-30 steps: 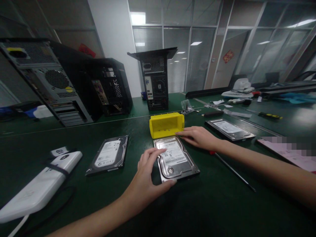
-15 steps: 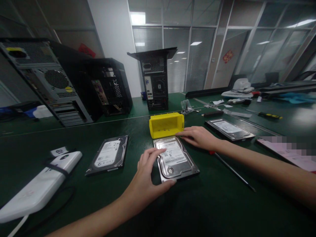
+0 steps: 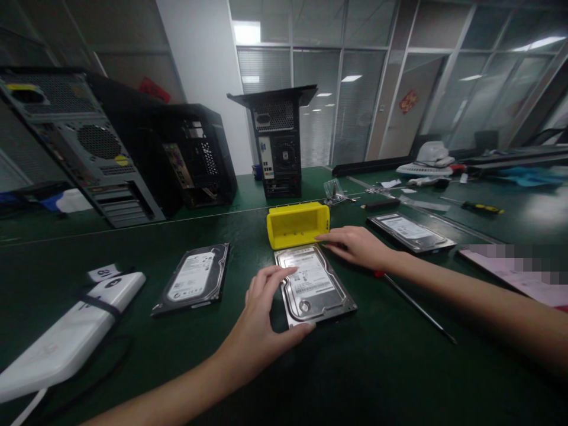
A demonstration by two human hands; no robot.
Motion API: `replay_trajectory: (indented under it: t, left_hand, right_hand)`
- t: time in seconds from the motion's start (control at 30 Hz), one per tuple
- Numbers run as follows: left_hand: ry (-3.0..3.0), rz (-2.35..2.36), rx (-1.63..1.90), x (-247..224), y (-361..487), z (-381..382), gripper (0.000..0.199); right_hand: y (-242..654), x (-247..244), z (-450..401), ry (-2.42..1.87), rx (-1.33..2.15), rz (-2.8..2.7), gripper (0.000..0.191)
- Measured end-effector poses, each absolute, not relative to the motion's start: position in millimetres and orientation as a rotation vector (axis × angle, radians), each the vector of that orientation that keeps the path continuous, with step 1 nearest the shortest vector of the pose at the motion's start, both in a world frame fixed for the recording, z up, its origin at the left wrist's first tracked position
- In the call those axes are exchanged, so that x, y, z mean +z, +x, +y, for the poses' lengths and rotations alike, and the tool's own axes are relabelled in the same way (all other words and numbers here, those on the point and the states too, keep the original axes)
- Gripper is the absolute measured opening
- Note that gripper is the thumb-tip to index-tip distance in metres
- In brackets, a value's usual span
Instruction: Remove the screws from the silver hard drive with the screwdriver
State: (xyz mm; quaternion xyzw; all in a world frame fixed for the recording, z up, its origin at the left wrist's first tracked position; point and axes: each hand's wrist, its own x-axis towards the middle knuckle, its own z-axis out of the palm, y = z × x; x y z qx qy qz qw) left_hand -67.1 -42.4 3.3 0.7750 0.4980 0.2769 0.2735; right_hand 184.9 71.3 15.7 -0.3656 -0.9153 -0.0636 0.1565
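My left hand [image 3: 261,310] is curved round the left side of a silver hard drive [image 3: 313,287], its fingers on the label side and its thumb at the near edge. The drive lies flat with its white label up. My right hand [image 3: 355,245] is closed over the handle of a screwdriver [image 3: 419,309]; the hand hides most of the handle, and a red part shows at the wrist. The metal shaft points back toward the near right. The right fingertips are at the front lip of a yellow bin [image 3: 298,222], which has a few tiny pieces inside.
A second hard drive [image 3: 193,275] lies left, a third [image 3: 410,232] right. A white power strip [image 3: 66,340] is at the near left. Several computer cases [image 3: 277,142] stand behind. Another screwdriver [image 3: 481,207] and a pink sheet [image 3: 501,272] lie on the right.
The view has shifted very slightly. Both hands, the hard drive and the yellow bin keep the same places relative to each other.
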Motion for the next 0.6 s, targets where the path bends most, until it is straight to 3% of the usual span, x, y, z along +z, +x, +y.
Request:
replay_trajectory:
  t: [0.23, 0.47, 0.53, 0.6]
  left_hand:
    - [2.1, 1.329, 0.772, 2, -68, -43, 0.065]
    - [2.114, 1.321, 0.792, 3, -68, -43, 0.063]
    - [2.118, 1.321, 0.791, 3, -68, -43, 0.063]
    - [2.122, 1.319, 0.793, 2, -68, -43, 0.063]
  right_hand:
    - [202, 18, 74, -1.369, -0.123, -2.362, 0.035]
    - [221, 15, 75, -1.727, 0.212, -2.208, 0.058]
    - [225, 29, 71, -1.777, 0.358, -2.206, 0.058]
    - [226, 52, 68, -1.746, 0.568, -2.215, 0.044]
